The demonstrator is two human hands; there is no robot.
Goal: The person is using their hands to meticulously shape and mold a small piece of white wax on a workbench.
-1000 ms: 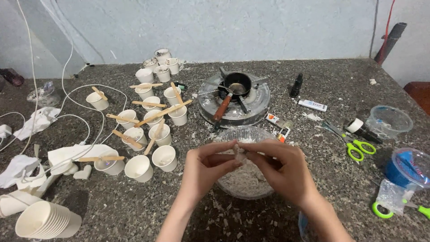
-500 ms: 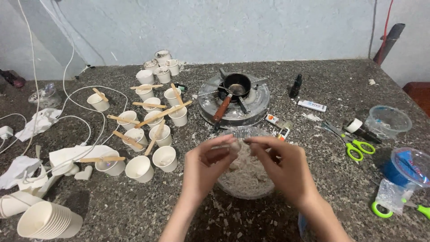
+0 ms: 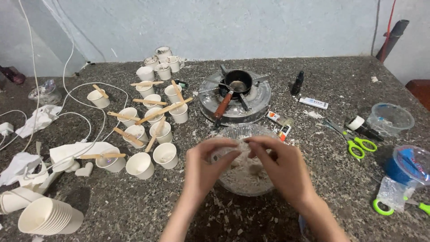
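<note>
A clear bowl (image 3: 237, 132) of pale flaky material stands on the speckled stone counter in front of me. My left hand (image 3: 207, 169) and my right hand (image 3: 278, 166) hover over it, fingers curled toward each other above the flakes. Whether either hand pinches any of the material I cannot tell. Behind the bowl a small black pan (image 3: 237, 81) with a brown handle rests on a round metal stove (image 3: 235, 96).
Several white paper cups (image 3: 154, 116) with wooden sticks crowd the left, a cup stack (image 3: 47, 216) lies at front left. White cables and crumpled paper (image 3: 40, 118) lie further left. Green scissors (image 3: 356, 142), tape, clear tubs (image 3: 389, 118) and a blue-lidded container (image 3: 410, 163) sit right.
My hands, joined fingertip to fingertip over the bowl a second ago, have drawn slightly apart and shifted a little further over the flakes.
</note>
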